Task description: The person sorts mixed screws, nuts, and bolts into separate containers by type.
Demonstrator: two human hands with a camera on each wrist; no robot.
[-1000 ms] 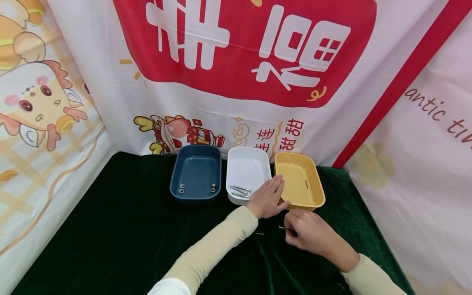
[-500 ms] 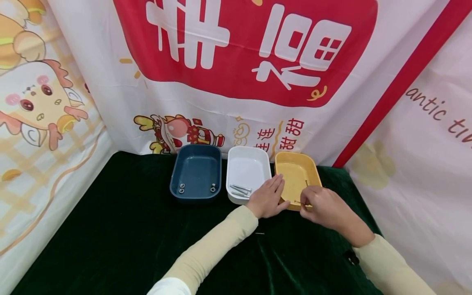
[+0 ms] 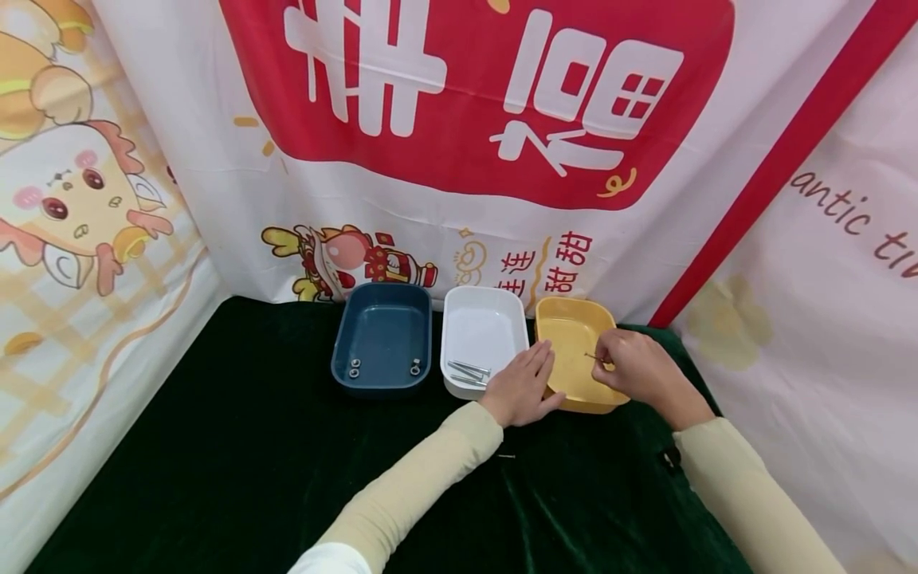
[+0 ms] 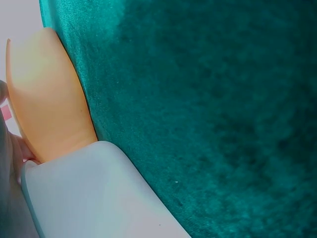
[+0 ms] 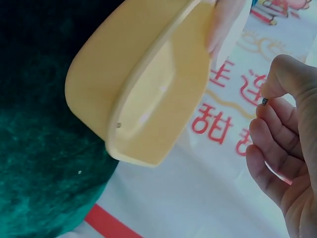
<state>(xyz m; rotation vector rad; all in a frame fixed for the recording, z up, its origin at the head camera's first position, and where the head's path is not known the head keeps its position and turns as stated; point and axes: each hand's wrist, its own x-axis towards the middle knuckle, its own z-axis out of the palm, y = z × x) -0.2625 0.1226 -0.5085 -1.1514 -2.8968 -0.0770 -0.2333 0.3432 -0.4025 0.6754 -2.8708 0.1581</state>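
Note:
My right hand (image 3: 634, 367) is over the right side of the yellow tray (image 3: 570, 315), pinching a small screw (image 3: 591, 356) between thumb and forefinger. Its dark threaded end (image 5: 265, 102) pokes out from the fingertips in the right wrist view. My left hand (image 3: 522, 387) lies with straight fingers across the neighbouring rims of the white tray (image 3: 484, 315) and the yellow tray. Several long silvery bolts or nails (image 3: 468, 371) lie at the near end of the white tray. Another small screw (image 3: 507, 456) rests on the green cloth in front of my left hand.
A dark blue tray (image 3: 382, 327) stands left of the white one, with several metal nuts (image 3: 355, 368) in its near corners. Green velvet cloth (image 3: 237, 446) covers the table. A printed fabric backdrop (image 3: 459, 175) hangs directly behind the trays.
My right hand has moved from the cloth in front of the trays, up and rightward over the yellow tray, carrying a screw. The left hand has stayed in place.

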